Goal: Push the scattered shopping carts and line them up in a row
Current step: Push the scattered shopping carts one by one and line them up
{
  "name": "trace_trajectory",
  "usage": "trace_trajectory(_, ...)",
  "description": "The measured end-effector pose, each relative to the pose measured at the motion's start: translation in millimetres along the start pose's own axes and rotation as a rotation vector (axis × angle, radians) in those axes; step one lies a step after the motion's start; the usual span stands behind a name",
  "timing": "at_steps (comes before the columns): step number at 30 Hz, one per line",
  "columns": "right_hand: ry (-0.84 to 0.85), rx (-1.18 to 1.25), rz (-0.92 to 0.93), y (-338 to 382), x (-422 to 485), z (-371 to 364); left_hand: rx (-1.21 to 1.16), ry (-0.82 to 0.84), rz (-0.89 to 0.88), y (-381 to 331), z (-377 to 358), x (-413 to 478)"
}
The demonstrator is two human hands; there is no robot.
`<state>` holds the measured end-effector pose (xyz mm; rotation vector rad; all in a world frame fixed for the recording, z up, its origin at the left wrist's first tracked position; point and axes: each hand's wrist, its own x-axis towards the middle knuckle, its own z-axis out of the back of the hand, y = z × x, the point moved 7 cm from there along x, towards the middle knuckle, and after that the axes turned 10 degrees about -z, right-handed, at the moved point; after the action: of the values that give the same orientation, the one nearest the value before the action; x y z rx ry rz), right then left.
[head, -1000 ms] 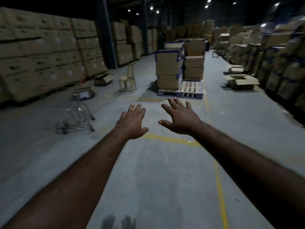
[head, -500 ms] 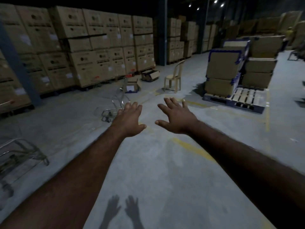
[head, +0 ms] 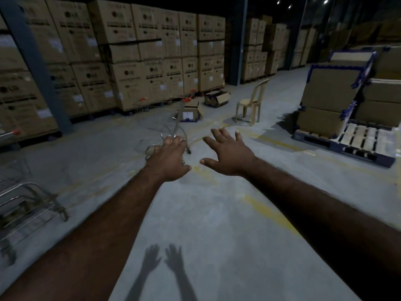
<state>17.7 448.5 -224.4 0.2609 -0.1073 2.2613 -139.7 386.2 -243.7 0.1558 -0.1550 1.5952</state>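
Both arms are stretched forward over the floor [head: 217, 213]. The left hand [head: 171, 159] and right hand [head: 227, 155] are released, fingers spread, grasping nothing.

Task item: one wire cart [head: 158, 116] stands ahead, just left of centre, near the stacked cartons [head: 152, 72]. The left hand overlaps its lower frame in view but appears well short of contact. A second cart [head: 28, 198] sits at the left edge, well apart from the first. The carts are not yet in a row.

Step in hand, by judgement: approach the cart ahead. Recommended: come round to the red-tipped handle end, take the bar with both hands evenly, and turn it toward the left cart before pushing. Steer wide of the chair [head: 249, 105] and the open box [head: 191, 112] just beside the cart.

Containers: no goods are visible in either cart basket, though blur limits certainty. The open box and a further one [head: 217, 97] behind it show no readable contents. The pallet [head: 347, 144] carries stacked cartons at its rear, with bare slats at the front.
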Motion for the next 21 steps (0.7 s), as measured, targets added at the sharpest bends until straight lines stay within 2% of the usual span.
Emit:
trace_trajectory(8, 0.034, -0.022, -0.065, -36, 183, -27, -0.031, 0.038, -0.052, 92, -29, 180)
trace_trajectory(21, 0.040, 0.012, -0.045, -102, 431, -103, -0.035, 0.063, -0.047, 190, -88, 405)
